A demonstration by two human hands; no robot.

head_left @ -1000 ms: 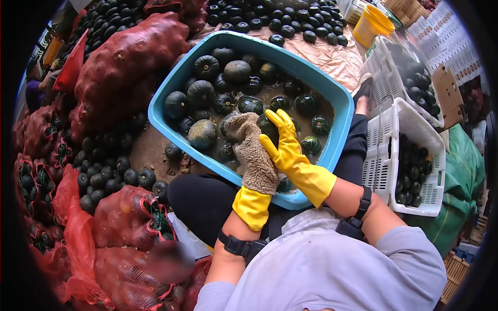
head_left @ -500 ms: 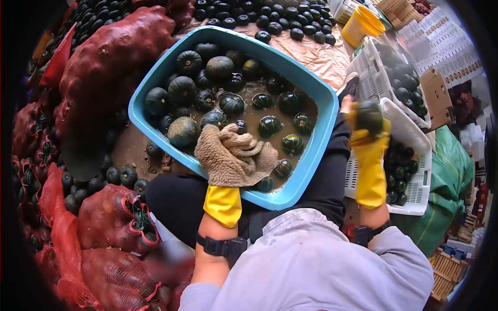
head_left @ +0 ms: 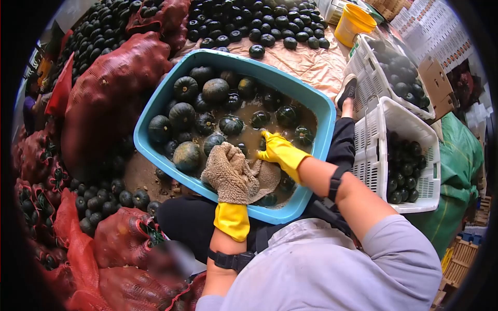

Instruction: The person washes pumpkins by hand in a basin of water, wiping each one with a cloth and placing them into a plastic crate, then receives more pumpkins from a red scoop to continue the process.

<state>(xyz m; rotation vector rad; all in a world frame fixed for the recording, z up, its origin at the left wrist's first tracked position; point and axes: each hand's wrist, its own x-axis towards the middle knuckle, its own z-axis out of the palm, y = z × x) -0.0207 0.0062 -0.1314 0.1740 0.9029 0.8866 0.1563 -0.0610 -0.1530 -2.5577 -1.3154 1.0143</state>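
Observation:
A blue tub (head_left: 328, 122) holds brown water and several dark green squashes (head_left: 231, 125). My left hand (head_left: 231, 194), in a yellow glove, is covered by a tan cloth (head_left: 228, 171) over the tub's near side; its fingers are hidden under the cloth. Beside it, my right hand (head_left: 280, 151), also yellow-gloved, reaches into the water. Its fingers curl around a dark squash that is mostly hidden by the glove.
White crates (head_left: 434, 171) with dark squashes stand at the right, beside a green sack (head_left: 459, 155). Red mesh sacks (head_left: 122, 65) lie at the left. Behind the tub are more squashes (head_left: 257, 51) on a sheet and a yellow bucket (head_left: 355, 25).
My right hand has moved left from above the white crate into the tub. The squash it held over the crate is out of that hand. The view has shifted slightly.

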